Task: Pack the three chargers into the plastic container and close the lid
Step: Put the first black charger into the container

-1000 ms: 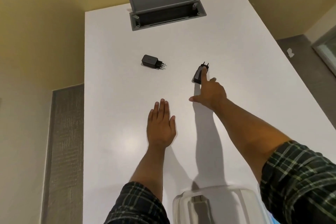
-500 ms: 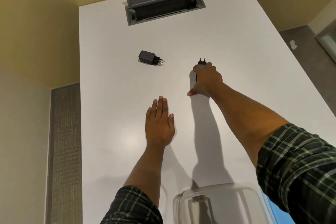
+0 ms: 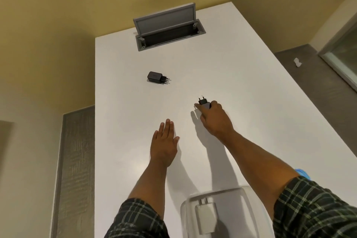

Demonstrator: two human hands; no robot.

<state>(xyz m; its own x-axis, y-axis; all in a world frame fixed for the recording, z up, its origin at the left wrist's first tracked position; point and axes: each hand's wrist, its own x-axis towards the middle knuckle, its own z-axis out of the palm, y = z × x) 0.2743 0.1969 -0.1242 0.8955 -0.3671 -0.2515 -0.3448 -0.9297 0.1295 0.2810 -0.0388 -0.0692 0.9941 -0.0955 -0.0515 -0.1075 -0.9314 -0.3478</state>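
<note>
My right hand (image 3: 214, 120) grips a black charger (image 3: 203, 102) just above the white table (image 3: 251, 102); its two prongs point away from me. A second black charger (image 3: 156, 77) lies on the table further back and to the left, prongs pointing right. A clear plastic container (image 3: 228, 197) stands open at the near edge, and a white charger (image 3: 205, 218) lies inside it. My left hand (image 3: 164, 143) rests flat on the table, fingers straight, holding nothing.
A grey cable hatch (image 3: 168, 29) with its flap raised sits in the table's far end. Something blue (image 3: 302, 173) peeks out behind my right forearm. Grey floor lies past the table's right edge.
My right hand closed around the black charger, lifted it and drew it back toward me. The left hand stayed flat in place. The view tilted down, showing the white charger in the container.
</note>
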